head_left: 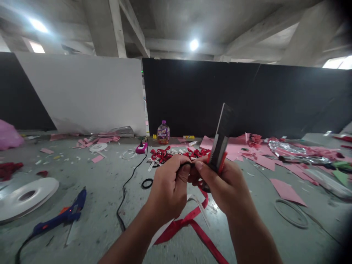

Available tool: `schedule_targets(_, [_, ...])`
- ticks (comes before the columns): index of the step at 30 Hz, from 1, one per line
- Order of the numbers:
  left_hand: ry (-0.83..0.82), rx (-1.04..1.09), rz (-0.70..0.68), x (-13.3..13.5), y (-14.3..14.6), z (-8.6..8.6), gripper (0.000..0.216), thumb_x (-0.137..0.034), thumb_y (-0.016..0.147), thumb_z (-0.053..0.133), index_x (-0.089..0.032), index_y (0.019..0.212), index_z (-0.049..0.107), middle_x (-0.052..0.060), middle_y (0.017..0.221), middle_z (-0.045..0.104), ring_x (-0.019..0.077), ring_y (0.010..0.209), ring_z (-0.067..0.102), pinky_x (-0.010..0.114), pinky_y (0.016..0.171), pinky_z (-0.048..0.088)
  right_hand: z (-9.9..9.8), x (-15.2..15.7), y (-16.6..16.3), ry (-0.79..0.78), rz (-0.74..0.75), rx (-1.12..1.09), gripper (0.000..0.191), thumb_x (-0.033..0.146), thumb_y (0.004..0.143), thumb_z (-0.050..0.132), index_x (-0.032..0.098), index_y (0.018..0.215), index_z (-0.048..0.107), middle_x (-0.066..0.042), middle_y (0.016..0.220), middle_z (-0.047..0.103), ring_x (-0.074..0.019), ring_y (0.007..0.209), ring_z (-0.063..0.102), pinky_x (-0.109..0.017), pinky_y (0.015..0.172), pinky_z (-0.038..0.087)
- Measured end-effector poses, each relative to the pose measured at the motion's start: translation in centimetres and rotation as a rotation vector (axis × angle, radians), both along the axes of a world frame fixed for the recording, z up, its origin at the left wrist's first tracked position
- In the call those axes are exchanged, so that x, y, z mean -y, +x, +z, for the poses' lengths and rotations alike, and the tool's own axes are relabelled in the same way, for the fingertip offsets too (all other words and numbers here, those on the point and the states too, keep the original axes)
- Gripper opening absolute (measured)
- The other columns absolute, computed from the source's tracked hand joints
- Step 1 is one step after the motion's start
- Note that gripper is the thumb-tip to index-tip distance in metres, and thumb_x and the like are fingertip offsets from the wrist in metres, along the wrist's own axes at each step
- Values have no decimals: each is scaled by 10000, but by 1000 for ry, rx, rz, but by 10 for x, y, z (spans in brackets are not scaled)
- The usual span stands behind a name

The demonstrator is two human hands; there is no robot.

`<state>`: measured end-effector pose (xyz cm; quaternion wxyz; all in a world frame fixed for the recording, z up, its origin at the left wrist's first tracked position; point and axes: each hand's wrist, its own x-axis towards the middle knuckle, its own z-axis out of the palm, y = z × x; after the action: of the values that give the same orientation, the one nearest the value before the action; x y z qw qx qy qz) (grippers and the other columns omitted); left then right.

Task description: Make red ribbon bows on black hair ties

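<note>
My two hands meet above the middle of the table. My left hand (pixel 172 183) is closed in a pinch on a thin black band (pixel 186 164), whose far end runs to the fingertips of my right hand (pixel 220 179). My right hand is also closed around a utility knife (pixel 219 146) with red on its handle; its wide blade points upward. Beneath the hands, a red ribbon (pixel 176 229) hangs or lies in loops with a white strip beside it. Whether the ribbon joins the black band is hidden by the fingers. A pile of red and white bows (pixel 162 154) lies just behind.
At left lie a blue glue gun (pixel 62 216) and a white ribbon spool (pixel 41 189). A black cord (pixel 125 183) runs to a pink power socket (pixel 141 148). A purple-capped bottle (pixel 163 132) stands by the back panel. Pink paper scraps (pixel 287 190) cover the right side.
</note>
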<state>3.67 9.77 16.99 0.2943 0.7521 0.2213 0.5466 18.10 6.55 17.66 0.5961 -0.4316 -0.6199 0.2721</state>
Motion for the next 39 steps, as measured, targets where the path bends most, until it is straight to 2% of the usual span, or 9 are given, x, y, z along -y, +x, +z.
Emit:
schedule_targets(6, [-120, 62, -71, 1, -3, 1, 174, -283, 994, 456, -186, 893, 560, -13, 755, 584, 94, 655, 520, 213, 615, 434, -3, -5, -1, -48, 135, -173, 207, 373, 914, 641, 194, 821, 693, -3, 669, 639, -111, 595, 589, -238, 545, 479])
schedule_targets(11, [-264, 91, -127, 0, -4, 0, 244, -371, 994, 450, -187, 889, 570, -32, 680, 491, 78, 542, 404, 222, 520, 356, -5, -7, 0, -54, 206, -250, 185, 372, 915, 641, 210, 844, 695, 11, 690, 609, -97, 586, 561, -229, 529, 452])
schedule_targets(13, [-356, 114, -169, -3, -4, -2, 278, -425, 982, 463, -187, 885, 569, -45, 637, 431, 78, 515, 367, 224, 482, 316, -6, -6, 2, -31, 203, -188, 161, 363, 910, 647, 215, 879, 702, 12, 686, 601, -106, 595, 563, -243, 539, 459])
schedule_targets(17, [-462, 102, -237, -9, -5, -3, 314, -480, 961, 484, -188, 878, 562, -59, 595, 363, 80, 487, 307, 225, 444, 263, -2, -6, 5, 58, 79, 53, 135, 301, 894, 664, 222, 994, 706, -2, 746, 638, -131, 646, 586, -275, 584, 479])
schedule_targets(23, [-420, -19, -142, -12, -10, 1, 392, -488, 970, 440, -198, 710, 482, -52, 530, 367, 86, 445, 308, 236, 408, 238, 6, -7, 6, 237, -24, 344, 79, 212, 880, 645, 218, 935, 702, -5, 807, 643, -140, 713, 579, -296, 658, 475])
schedule_targets(30, [-420, -100, -138, -16, -13, 3, 449, -451, 958, 446, -211, 581, 397, -50, 452, 358, 95, 414, 291, 256, 413, 227, 6, -9, 8, 297, -43, 474, 128, 131, 833, 663, 216, 926, 686, -14, 905, 658, -152, 818, 606, -305, 751, 489])
schedule_targets(34, [-415, -125, -91, -15, -11, 4, 373, -422, 964, 436, -205, 661, 458, -55, 488, 376, 97, 432, 312, 249, 422, 241, 5, -10, 8, 315, -59, 494, 183, 52, 777, 659, 213, 865, 671, -4, 875, 644, -144, 788, 593, -293, 732, 482])
schedule_targets(37, [-412, -121, -76, -15, -9, 3, 281, -412, 971, 435, -199, 810, 522, -66, 530, 395, 93, 448, 323, 231, 427, 257, 5, -12, 8, 308, -63, 507, 114, 90, 803, 648, 204, 801, 654, -16, 852, 646, -149, 762, 588, -300, 712, 481])
schedule_targets(39, [-432, -102, -95, -16, -8, 1, 282, -423, 972, 439, -196, 825, 520, -66, 548, 406, 87, 453, 333, 222, 432, 269, 5, -13, 9, 286, -61, 507, 65, 143, 825, 650, 200, 794, 650, -21, 819, 645, -152, 732, 581, -304, 684, 475])
